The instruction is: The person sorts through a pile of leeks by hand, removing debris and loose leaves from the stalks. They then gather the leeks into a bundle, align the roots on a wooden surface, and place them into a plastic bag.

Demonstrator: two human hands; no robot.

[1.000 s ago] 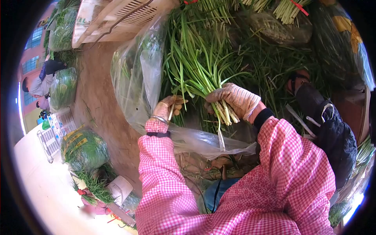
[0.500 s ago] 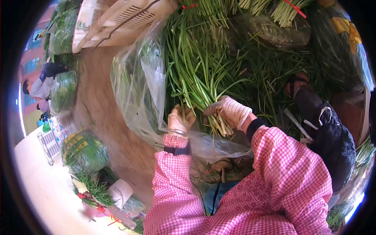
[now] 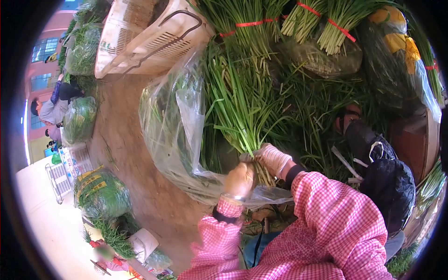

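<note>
A loose bunch of long, flat-leaved chives lies with its leaves pointing away from me and its pale cut ends toward me. My right hand, in a stained light glove, is wrapped round the stalks just above the cut ends. On the other side my left hand, gloved too, is closed against the same stalks, touching the right hand's fingertips. Its own fingertips are partly hidden. A clear plastic bag with more greens inside lies open to the left of the bunch and under my hands.
Tied bunches with red bands lie at the back. A cream plastic crate stands at the far left. A black bag and a foot are to the right. Loose leaves cover the ground; wrapped bales and other people are farther left.
My left hand has moved right and closed against the stalks, having been apart with fingers curled up. The right hand keeps its grip, and the view has shifted, showing more of the tied bunches.
</note>
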